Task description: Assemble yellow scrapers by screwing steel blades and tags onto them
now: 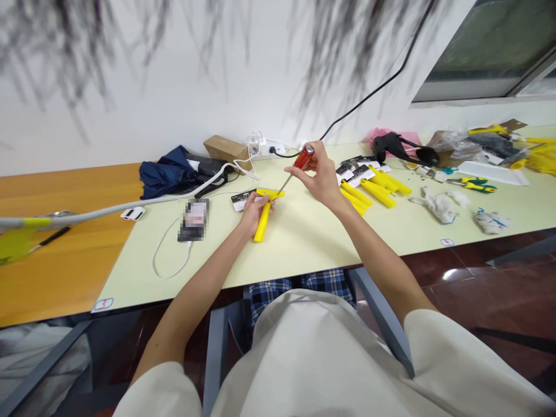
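My left hand (251,215) grips a yellow T-shaped plastic handle (262,226) just below its crosspiece, with the grip pointing towards me. In my right hand (325,180) is a screwdriver with a red handle (303,157), held at a slant by the fingers. Its metal shaft runs down to the left, and the tip meets the right part of the yellow crosspiece. Whether a screw sits under the tip is too small to tell. Behind my left hand lies a black-and-white printed card (240,200). Several similar yellow handles (377,193) with printed cards lie right of my right hand.
A phone (193,220) with a white cable lies left. Behind it are a dark blue folded cloth item (167,171) and a cardboard box (225,149). A thick pale cable (186,197) crosses the left side. Pliers (475,184), white gloves (441,205) and plastic bags lie right.
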{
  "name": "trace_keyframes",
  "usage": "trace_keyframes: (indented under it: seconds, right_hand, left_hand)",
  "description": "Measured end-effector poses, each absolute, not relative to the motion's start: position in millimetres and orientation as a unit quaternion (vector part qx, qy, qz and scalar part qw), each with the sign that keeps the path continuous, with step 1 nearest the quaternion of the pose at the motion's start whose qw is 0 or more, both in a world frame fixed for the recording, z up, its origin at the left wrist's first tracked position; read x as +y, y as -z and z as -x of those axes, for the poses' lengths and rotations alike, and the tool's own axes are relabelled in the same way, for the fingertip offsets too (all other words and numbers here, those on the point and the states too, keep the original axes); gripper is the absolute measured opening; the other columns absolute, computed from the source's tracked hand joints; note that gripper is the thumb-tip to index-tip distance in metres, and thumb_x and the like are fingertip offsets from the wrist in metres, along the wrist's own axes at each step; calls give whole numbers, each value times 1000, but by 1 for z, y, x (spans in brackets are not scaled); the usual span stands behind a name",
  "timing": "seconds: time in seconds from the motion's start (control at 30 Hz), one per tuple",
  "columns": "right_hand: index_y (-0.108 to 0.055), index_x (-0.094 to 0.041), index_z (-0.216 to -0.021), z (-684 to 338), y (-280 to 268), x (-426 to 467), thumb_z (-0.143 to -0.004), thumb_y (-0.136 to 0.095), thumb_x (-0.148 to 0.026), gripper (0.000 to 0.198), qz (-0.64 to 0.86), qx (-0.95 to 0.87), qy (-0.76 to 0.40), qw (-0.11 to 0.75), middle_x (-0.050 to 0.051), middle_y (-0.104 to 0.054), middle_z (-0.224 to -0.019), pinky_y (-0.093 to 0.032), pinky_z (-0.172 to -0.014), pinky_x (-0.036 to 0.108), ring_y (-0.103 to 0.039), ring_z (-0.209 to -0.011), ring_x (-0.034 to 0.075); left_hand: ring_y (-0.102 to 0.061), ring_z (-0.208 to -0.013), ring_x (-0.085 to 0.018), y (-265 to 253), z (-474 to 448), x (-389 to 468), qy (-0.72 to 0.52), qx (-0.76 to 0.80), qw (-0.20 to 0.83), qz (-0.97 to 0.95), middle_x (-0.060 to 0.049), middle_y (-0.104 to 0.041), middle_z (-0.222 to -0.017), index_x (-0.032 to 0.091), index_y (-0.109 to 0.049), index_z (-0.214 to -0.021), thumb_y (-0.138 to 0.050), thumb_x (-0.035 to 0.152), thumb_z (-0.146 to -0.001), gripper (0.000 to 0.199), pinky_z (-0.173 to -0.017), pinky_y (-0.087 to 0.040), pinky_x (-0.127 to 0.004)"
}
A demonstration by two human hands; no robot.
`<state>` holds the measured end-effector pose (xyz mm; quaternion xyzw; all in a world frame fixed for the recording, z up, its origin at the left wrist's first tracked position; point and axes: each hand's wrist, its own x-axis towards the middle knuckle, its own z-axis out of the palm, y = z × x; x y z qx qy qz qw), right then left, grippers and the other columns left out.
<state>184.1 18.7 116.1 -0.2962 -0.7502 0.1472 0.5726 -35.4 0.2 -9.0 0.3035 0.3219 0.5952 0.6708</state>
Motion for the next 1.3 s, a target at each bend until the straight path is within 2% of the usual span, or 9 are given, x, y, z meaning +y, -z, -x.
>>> trace_keyframes:
  seconds: [0.13, 0.4, 0.7, 0.8, 0.9, 1.0, 1.1, 1.17, 1.3]
  right_hand:
    - [-56, -29, -115, -187, -117, 14, -90, -78, -82, 63, 322, -742, -135, 572, -3, -65, -82, -73, -76, 43, -69, -70, 19]
    - [-54, -28, -99, -186, -129, -7, -87, -78, -84, 62, 323, -737, -115, 582, -2, -69, -82, -74, -77, 46, -71, -70, 20]
    - [-55, -27, -96, -181, -141, -23, -88, -82, -79, 59, 313, -734, -81, 597, -4, -70, -79, -72, -72, 36, -73, -68, 17]
    - [-61, -26, -99, -189, -146, -37, -93, -84, -69, 49, 275, -732, -4, 623, 0, -73, -84, -72, -72, 40, -77, -74, 21]
    - [-66, -29, -111, -205, -150, -54, -92, -91, -55, 41, 178, -728, 98, 655, 3, -80, -95, -73, -69, 45, -82, -81, 27]
    - [-65, -35, -121, -224, -147, -66, -91, -95, -39, 43, 147, -730, 100, 660, 4, -83, -108, -76, -74, 54, -85, -92, 32]
    - [-66, -38, -127, -239, -126, -70, -93, -91, -24, 45, 151, -764, 37, 627, 6, -81, -121, -75, -91, 62, -84, -110, 34]
    - [-68, -35, -129, -246, -101, -69, -98, -81, -17, 38, 164, -795, -11, 585, 8, -79, -128, -71, -101, 61, -80, -124, 34]
    - [-70, -28, -120, -250, -44, -64, -108, -52, -12, 27, 228, -872, -114, 418, 16, -75, -138, -68, -105, 53, -68, -145, 31]
  left_hand:
    - [-71, -79, -15, 7, 34, -2, -589, 321, 670, -319, 0, -72, -97, 24, -45, -91, -99, 24, -70, 57, -60, -50, -24]
    - [-70, -76, -14, -4, 37, -6, -591, 325, 647, -357, -1, -74, -100, 24, -50, -97, -103, 32, -68, 61, -61, -51, -25]
    - [-70, -76, -13, -14, 39, -10, -597, 312, 630, -386, -1, -74, -99, 24, -51, -98, -104, 36, -70, 61, -63, -51, -24]
    - [-72, -80, -14, -18, 40, -9, -618, 311, 614, -379, -2, -74, -103, 24, -54, -101, -104, 37, -70, 60, -65, -53, -25]
    - [-73, -86, -15, -24, 48, -5, -656, 299, 596, -353, -1, -74, -106, 25, -55, -104, -105, 35, -70, 61, -67, -55, -26]
    - [-75, -89, -16, -30, 62, 0, -677, 281, 598, -322, 1, -75, -107, 27, -55, -103, -105, 33, -71, 60, -66, -55, -25]
    - [-75, -91, -14, -35, 74, 1, -685, 254, 610, -308, 2, -76, -111, 28, -59, -104, -101, 30, -77, 51, -68, -56, -24]
    - [-75, -91, -13, -37, 79, -1, -686, 240, 615, -305, 2, -76, -112, 28, -61, -104, -99, 29, -80, 45, -70, -57, -23]
    - [-75, -89, -12, -38, 83, -1, -688, 232, 618, -302, 1, -76, -110, 28, -63, -105, -97, 28, -82, 41, -68, -57, -22]
